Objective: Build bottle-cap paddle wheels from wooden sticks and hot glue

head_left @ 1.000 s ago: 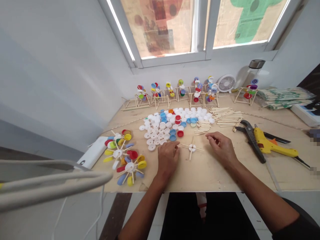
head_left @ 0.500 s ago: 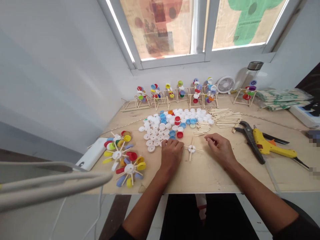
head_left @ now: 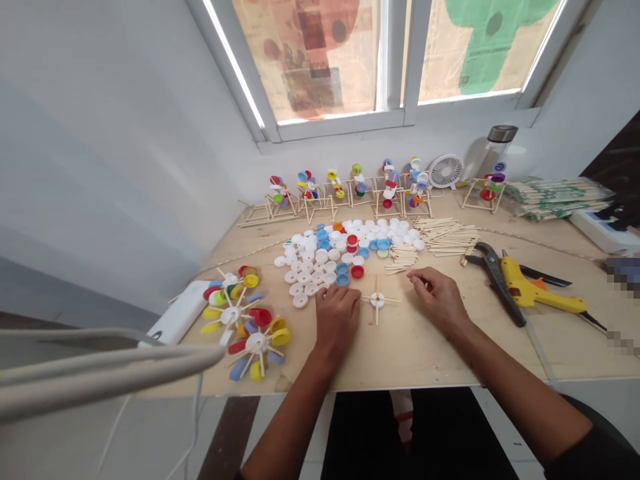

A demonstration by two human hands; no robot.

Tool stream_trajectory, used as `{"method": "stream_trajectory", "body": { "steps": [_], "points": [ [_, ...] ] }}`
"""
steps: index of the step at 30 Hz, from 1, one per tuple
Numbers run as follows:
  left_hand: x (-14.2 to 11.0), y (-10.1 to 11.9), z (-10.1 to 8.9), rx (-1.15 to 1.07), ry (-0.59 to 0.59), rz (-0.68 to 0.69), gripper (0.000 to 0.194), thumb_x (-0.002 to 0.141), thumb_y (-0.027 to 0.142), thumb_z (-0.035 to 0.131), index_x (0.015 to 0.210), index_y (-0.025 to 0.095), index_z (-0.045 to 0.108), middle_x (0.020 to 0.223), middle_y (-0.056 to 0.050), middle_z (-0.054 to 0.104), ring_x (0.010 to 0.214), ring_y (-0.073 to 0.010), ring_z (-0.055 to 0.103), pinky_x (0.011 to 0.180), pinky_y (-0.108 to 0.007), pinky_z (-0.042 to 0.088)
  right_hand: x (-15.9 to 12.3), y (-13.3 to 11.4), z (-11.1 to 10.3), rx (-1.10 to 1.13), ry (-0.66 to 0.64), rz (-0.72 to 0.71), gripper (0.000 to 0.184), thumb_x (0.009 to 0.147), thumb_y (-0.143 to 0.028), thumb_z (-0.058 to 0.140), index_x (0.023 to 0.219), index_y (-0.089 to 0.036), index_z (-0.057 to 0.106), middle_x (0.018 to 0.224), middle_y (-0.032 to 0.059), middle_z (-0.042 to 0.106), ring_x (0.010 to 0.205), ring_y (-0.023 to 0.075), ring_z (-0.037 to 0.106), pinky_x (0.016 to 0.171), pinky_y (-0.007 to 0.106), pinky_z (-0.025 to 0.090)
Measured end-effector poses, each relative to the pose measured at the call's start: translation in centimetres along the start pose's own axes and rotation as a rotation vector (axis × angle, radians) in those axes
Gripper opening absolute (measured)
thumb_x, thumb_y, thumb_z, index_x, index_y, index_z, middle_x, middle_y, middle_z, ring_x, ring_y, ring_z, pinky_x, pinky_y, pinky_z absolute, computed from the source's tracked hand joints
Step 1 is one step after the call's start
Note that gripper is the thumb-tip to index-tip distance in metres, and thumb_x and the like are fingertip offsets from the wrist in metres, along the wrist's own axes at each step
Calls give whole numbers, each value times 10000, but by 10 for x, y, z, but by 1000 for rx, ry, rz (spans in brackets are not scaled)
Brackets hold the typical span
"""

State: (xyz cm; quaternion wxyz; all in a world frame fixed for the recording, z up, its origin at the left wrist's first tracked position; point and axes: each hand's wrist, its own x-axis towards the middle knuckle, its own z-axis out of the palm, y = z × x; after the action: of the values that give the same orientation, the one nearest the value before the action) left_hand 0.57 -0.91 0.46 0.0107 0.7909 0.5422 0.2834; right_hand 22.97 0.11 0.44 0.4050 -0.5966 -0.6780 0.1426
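Note:
On the table lies a white bottle cap (head_left: pixel 377 301) with several thin wooden sticks set around it as a cross. My left hand (head_left: pixel 337 319) rests just left of it, fingers curled, its fingertips meeting the end of the cross's left stick. To the right, apart from the cross, my right hand (head_left: pixel 438 297) is closed with thumb and fingers together; whatever is between them is hidden. Beyond my hands spread loose white caps (head_left: pixel 305 265), with blue and red ones among them. Short sticks (head_left: pixel 401 257) lie in a small pile between the caps and my right hand.
Wheels of sticks and coloured caps (head_left: pixel 257 343) lie at left, by a white box (head_left: pixel 175 312). Black pliers (head_left: pixel 497 283) and a yellow glue gun (head_left: pixel 540 290) lie right. Along the wall stand stick frames with cap wheels (head_left: pixel 389 187), a small fan (head_left: pixel 446 171) and a bottle (head_left: pixel 493 157).
The cross has turned slightly counterclockwise beside my left hand. Both hands keep nearly the same pose. The whole view has shifted a little.

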Motion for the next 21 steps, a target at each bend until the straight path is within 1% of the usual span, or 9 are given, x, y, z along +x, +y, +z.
{"method": "stream_trajectory", "body": {
  "steps": [4,8,11,14,17,21],
  "points": [
    [0,-1,1,-9,5,-10,173,844,158,484,803,224,638,825,-28,685,858,-212,575,839,-399,320,1,1,0,-39,-22,5,245,819,-283,464,885,-188,679,889,47,700,640,145,578,595,275,441],
    [0,-4,3,-28,-1,-17,176,831,152,484,800,224,642,826,-40,686,862,-220,575,847,-408,326,7,-3,-1,-116,-53,-12,219,815,-263,477,882,-199,675,877,36,695,662,145,585,621,274,439],
    [0,-5,5,-42,0,-24,179,828,150,483,799,225,643,826,-45,688,870,-226,575,857,-416,325,18,-8,-1,-223,-120,-59,185,812,-230,491,855,-212,670,873,30,686,724,154,597,647,269,427],
    [-1,-6,5,-53,6,-24,178,832,159,483,794,229,643,826,-38,691,873,-225,578,863,-416,325,31,-14,1,-384,-186,-126,178,823,-205,494,853,-217,669,894,36,681,805,169,598,663,265,408],
    [-1,-7,5,-65,8,-22,169,834,166,490,807,230,644,836,-32,695,884,-222,583,867,-412,327,38,-17,6,-485,-204,-165,191,828,-171,489,858,-207,675,893,54,676,848,186,580,673,272,388],
    [-1,-7,5,-76,0,-26,159,832,163,499,825,226,645,843,-31,696,884,-219,590,855,-403,339,37,-17,12,-532,-215,-195,192,835,-163,490,833,-191,680,846,74,666,843,207,550,713,299,366]
  ]
}}
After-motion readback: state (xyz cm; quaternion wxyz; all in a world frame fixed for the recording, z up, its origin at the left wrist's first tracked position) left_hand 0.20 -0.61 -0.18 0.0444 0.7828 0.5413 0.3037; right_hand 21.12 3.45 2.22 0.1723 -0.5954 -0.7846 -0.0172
